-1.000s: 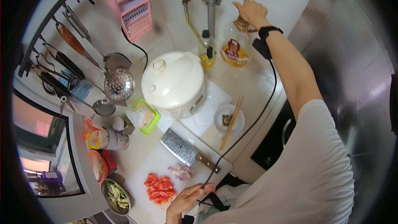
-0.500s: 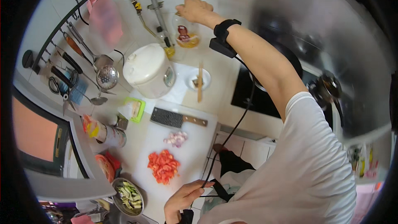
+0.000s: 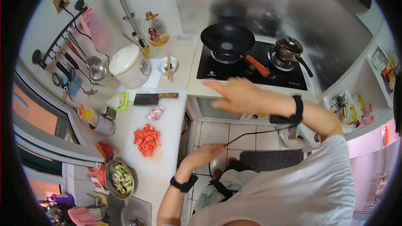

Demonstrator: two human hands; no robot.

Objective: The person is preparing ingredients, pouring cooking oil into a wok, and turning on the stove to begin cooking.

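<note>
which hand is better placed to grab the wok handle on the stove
Right. The right hand hovers open at the front edge of the stove, close to the wok's orange handle. The left hand is low by the waist, pinching a black cable.

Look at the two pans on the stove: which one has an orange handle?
The wide black wok on the left burner: its handle is orange. The smaller lidded pot on the right burner has a dark handle instead.
</note>
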